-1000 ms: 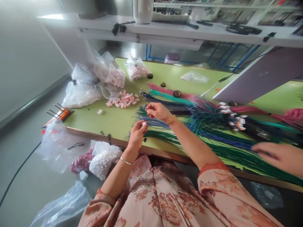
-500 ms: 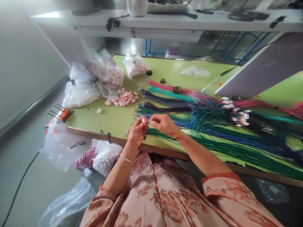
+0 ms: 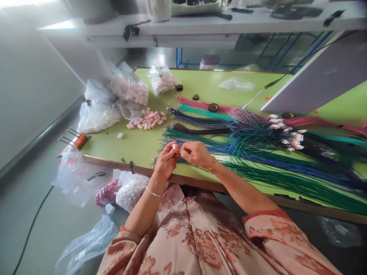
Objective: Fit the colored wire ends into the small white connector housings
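Observation:
My left hand (image 3: 165,162) pinches a small white and orange connector (image 3: 175,147) just above the near edge of the green table (image 3: 132,143). My right hand (image 3: 195,153) is closed in a pinch right beside it, fingertips at the connector, holding the end of a thin wire that is too fine to make out clearly. Under and behind both hands lie long bundles of coloured wires (image 3: 258,152) in green, blue, teal, purple and pink. A loose pile of the same connectors (image 3: 147,120) sits further back on the table.
Clear plastic bags of connectors (image 3: 130,89) crowd the table's far left corner. Small tape rolls (image 3: 213,107) lie behind the wires. A white board (image 3: 315,84) leans at the right. Finished wires with connectors (image 3: 289,137) lie mid-right. More bags (image 3: 80,175) hang below the table edge.
My right hand came back from the wire bundles to meet my left hand at the connector. Another person's hand at the right edge has gone from view.

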A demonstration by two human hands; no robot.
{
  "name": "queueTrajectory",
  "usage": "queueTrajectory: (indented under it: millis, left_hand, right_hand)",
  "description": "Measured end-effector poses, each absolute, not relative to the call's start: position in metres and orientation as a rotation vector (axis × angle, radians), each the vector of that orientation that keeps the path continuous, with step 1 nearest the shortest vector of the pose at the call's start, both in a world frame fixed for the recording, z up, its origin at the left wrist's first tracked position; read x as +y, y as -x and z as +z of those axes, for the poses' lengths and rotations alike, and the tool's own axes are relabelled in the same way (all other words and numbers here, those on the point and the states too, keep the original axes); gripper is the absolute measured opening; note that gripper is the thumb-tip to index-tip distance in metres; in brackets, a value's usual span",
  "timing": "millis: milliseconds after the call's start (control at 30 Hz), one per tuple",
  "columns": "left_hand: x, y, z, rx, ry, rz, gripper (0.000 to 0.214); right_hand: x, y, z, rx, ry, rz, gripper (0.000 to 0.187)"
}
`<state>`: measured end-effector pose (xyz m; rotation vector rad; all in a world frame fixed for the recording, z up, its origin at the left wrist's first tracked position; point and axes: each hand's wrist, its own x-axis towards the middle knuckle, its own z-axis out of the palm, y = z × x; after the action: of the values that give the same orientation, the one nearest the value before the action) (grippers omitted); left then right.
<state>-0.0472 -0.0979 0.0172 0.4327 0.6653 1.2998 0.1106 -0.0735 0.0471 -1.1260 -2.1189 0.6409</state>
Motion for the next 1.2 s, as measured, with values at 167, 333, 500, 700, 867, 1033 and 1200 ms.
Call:
queueTrajectory:
  millis: [167,333,500,700,867,1033,1200]
  left_hand:
    - [-0.1,0.046,0.02,0.684,-0.489,1.315,0.024]
    - [-0.101,0.046,0.021,0.75,-0.609,1.365,0.027]
    - [-0.102,0.047,0.021,0.8,-0.647,1.393,0.031]
    - [-0.105,0.044,0.022,0.904,-0.709,1.406,0.032]
    - [-0.106,0.042,0.02,0.975,-0.696,1.413,0.034]
    - [-0.105,0.039,0.018,0.978,-0.631,1.45,0.036]
    - [-0.105,0.037,0.021,1.029,-0.703,1.501,0.031]
  right_hand:
    - [-0.074,-0.111,0.046,-2.107,1.127,0.696,0.022]
    - [-0.073,-0.111,0.045,-2.079,1.074,0.819,0.023]
    - [-0.071,-0.112,0.044,-2.055,1.026,0.869,0.022]
    - [-0.069,-0.108,0.035,-2.055,0.988,0.903,0.023]
    - [-0.069,-0.108,0.03,-2.135,1.01,0.804,0.021]
    - [-0.072,-0.104,0.031,-2.243,1.035,0.601,0.021]
    - [-0.073,-0.098,0.026,-2.281,1.113,0.46,0.02]
